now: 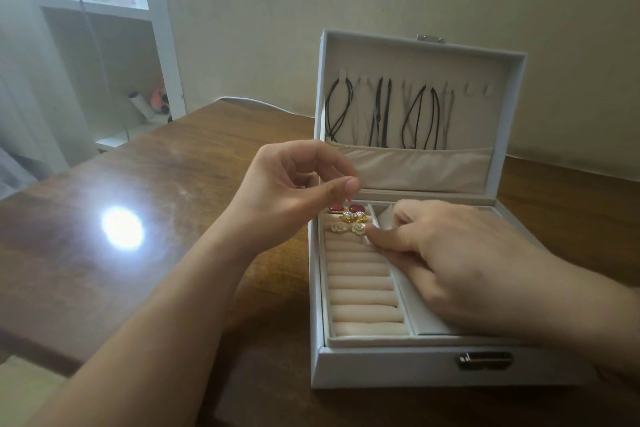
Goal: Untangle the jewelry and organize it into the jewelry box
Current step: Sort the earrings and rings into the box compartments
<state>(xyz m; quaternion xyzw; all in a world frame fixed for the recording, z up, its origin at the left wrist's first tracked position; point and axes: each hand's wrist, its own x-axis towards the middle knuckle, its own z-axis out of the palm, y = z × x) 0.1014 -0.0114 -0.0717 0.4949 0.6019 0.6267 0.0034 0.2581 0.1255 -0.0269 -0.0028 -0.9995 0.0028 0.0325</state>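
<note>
Two bare forearms reach in from the bottom of the frame over a brown wooden bench. At centre, the left hand hovers above the box's upper left corner, thumb and forefinger pinched narrow; whether anything small sits between them I cannot tell. Lower right, the right hand lies palm down across the tray, fingers loosely spread and gripping nothing, its forefinger tip touching one cream flower earring.

One white jewelry box stands open at right of centre, with one metal clasp on its front wall. Its ring-roll section fills the left part of the tray. Six earrings sit on the top rolls in three pairs: two red earrings, two gold pearl earrings, two cream flower earrings.

Several dark cord necklaces hang from hooks in the raised lid, their ends tucked into one fabric pocket; exact count is unclear.

One white shelf unit stands at upper left.
</note>
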